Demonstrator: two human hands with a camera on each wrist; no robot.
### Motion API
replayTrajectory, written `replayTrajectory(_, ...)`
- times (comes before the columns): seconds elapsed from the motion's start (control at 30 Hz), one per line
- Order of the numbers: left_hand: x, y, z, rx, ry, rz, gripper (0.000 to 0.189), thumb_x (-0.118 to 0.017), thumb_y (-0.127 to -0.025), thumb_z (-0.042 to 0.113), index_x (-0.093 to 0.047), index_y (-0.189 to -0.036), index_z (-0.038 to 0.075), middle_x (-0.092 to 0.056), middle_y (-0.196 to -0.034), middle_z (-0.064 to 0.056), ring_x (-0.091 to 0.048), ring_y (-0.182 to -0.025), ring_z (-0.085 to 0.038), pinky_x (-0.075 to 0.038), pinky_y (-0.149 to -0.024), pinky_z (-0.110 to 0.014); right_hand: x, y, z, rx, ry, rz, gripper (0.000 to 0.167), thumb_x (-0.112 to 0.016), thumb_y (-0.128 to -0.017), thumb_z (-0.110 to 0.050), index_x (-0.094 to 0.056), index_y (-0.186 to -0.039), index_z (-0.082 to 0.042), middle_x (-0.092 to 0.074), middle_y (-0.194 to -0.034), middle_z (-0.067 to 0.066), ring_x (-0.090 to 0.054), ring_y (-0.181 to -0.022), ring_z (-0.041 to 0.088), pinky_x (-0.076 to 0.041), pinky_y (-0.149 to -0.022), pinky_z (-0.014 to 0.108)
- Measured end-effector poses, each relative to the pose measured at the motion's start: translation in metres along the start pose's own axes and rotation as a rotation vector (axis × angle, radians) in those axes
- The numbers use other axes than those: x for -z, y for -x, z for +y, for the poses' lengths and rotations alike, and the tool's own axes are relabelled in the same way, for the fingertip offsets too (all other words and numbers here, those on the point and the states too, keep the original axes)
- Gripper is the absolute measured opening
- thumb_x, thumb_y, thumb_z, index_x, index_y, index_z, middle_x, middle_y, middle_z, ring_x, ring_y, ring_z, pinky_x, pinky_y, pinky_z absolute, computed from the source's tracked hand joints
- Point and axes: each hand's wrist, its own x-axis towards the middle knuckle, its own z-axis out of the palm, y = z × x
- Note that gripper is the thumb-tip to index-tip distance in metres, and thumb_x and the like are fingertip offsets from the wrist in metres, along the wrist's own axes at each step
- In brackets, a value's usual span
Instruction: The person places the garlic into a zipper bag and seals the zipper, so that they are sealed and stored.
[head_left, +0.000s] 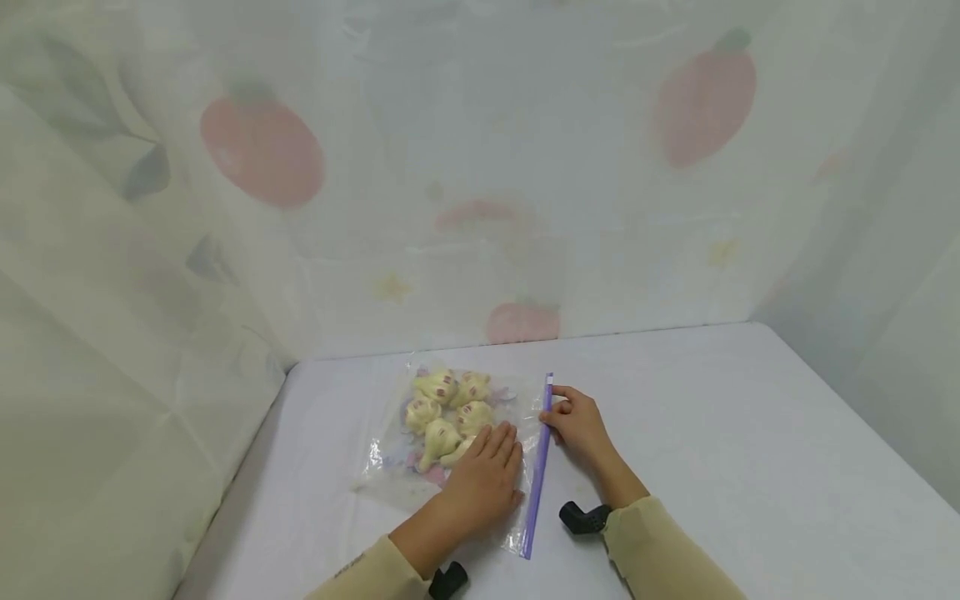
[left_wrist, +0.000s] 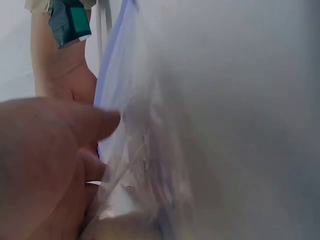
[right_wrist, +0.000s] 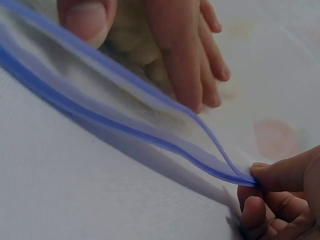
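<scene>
A clear zip bag (head_left: pixel 382 477) lies on the white table with several pale yellow, bulb-shaped pieces (head_left: pixel 439 437) inside. Its purple zip strip (head_left: pixel 536 492) runs along the right side. My left hand (head_left: pixel 483 483) rests on the bag with fingers extended, over the lower right pieces. At the strip's far end, my right hand (head_left: pixel 581 429) pinches it between thumb and fingers. In the right wrist view the two blue-purple edges of the zip strip (right_wrist: pixel 120 127) stand apart along the mouth and meet at the right fingertips (right_wrist: pixel 262 172). The left thumb (left_wrist: pixel 100 122) shows close up in the left wrist view.
White cloth covers the table (head_left: pixel 712 442). A pale curtain (head_left: pixel 480 167) printed with fruit hangs behind it, and more fabric (head_left: pixel 112 375) hangs at the left. Black wrist devices (head_left: pixel 585 518) sit by both sleeves.
</scene>
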Motion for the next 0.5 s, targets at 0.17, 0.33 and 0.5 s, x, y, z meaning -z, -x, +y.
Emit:
replayTrajectory(0.17,-0.0007,-0.0041,-0.0041,-0.010,0.058,-0.083,0.079,-0.038,-0.096,0.066,-0.037,-0.151,0.009,-0.031,-0.160,-0.012,-0.024,-0.150,-0.026,-0.018,-0.123,-0.040,-0.0033,-0.0018,-0.0005,0.004,-0.004,-0.017,0.048,-0.072,-0.083,0.001,-0.058,-0.128,0.003,-0.060,-0.062,0.002,-0.048,-0.044,0.013,-0.041,-0.045,0.022)
replayTrajectory(0.33,-0.0041,-0.0040,-0.0058,-0.016,0.201,-0.124,0.085,-0.039,-0.095,0.068,-0.030,-0.154,0.007,-0.025,-0.162,-0.012,-0.020,-0.151,-0.026,-0.015,-0.123,-0.041,-0.0047,-0.0041,-0.0023,-0.030,-0.012,-0.033,0.047,-0.073,-0.083,-0.001,-0.058,-0.128,0.000,-0.061,-0.065,0.002,-0.049,-0.045,0.013,-0.043,-0.046,0.023)
replayTrajectory(0.5,-0.0091,-0.0024,-0.0072,-0.025,0.317,-0.139,0.087,-0.039,-0.095,0.068,-0.025,-0.156,0.007,-0.019,-0.163,-0.012,-0.017,-0.151,-0.027,-0.014,-0.123,-0.043,-0.0062,-0.0093,-0.0046,-0.074,-0.033,-0.035,0.046,-0.072,-0.083,-0.002,-0.058,-0.127,0.001,-0.064,-0.068,0.003,-0.050,-0.044,0.013,-0.044,-0.046,0.024)
